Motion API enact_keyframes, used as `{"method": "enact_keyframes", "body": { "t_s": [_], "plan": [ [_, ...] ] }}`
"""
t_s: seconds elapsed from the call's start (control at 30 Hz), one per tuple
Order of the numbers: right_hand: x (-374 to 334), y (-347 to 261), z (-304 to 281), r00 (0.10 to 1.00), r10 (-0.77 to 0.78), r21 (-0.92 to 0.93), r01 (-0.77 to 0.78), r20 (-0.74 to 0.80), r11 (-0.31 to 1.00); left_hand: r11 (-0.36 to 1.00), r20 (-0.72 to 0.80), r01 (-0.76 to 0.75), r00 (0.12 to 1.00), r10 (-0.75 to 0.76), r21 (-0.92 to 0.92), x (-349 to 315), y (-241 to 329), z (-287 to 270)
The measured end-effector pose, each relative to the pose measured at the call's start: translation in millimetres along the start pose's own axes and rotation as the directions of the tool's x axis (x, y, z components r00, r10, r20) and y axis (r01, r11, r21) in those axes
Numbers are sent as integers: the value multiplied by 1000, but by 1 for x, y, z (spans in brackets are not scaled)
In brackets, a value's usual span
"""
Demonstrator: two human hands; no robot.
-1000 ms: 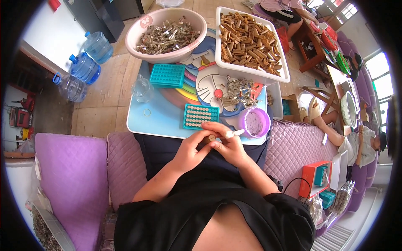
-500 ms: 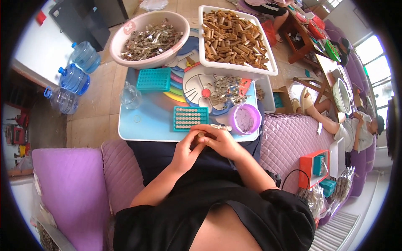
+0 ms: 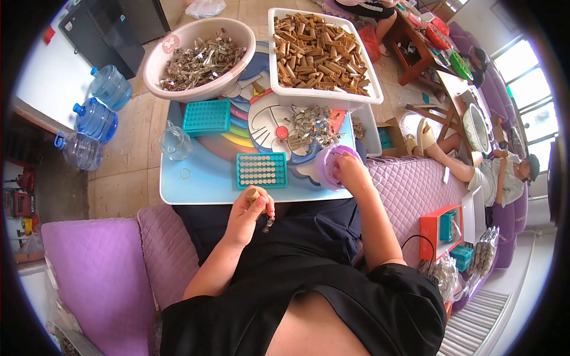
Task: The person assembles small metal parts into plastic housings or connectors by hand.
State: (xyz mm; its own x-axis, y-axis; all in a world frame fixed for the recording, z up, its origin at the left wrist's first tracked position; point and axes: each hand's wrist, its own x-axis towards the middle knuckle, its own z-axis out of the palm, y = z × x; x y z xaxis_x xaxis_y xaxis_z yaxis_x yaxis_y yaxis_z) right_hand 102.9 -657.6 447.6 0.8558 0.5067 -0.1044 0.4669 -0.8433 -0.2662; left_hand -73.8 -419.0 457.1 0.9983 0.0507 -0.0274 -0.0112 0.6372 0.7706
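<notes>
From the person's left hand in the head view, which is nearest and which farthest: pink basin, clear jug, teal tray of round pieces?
1. Teal tray of round pieces: just beyond the left hand.
2. Clear jug: farther off, to the left.
3. Pink basin: farthest, beyond the jug.

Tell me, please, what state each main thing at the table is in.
Left hand: closed around brown piece
Right hand: partly inside purple tub
Purple tub: uncovered
Front teal tray: bearing rows of round pieces
White bin: uncovered, heaped with brown chunks
Pink basin: uncovered, well filled
</notes>
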Motion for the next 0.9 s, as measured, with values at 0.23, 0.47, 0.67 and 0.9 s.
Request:
{"method": "enact_keyframes", "body": {
  "t_s": [0.23, 0.47, 0.67, 0.9],
  "plan": [
    [-3, -7, -12, 992, -74, 147, 88, -97, 985, 997, -53, 82, 995, -82, -1, 1, -1, -3],
    [-22, -57, -37, 996, -33, 854, 87, -82, 513, 944, -47, 285, 954, -297, -167, 5, -2, 2],
    [-30, -112, -17, 929, -305, 661, 366, -211, 655, 921, -39, 319, 941, -335, -225, 3, -1, 8],
    [-33, -128, 1, 807, -396, 393, 569, -438, 722, 961, -75, 269, 959, -274, -66, 0, -3, 6]
  ]
}}
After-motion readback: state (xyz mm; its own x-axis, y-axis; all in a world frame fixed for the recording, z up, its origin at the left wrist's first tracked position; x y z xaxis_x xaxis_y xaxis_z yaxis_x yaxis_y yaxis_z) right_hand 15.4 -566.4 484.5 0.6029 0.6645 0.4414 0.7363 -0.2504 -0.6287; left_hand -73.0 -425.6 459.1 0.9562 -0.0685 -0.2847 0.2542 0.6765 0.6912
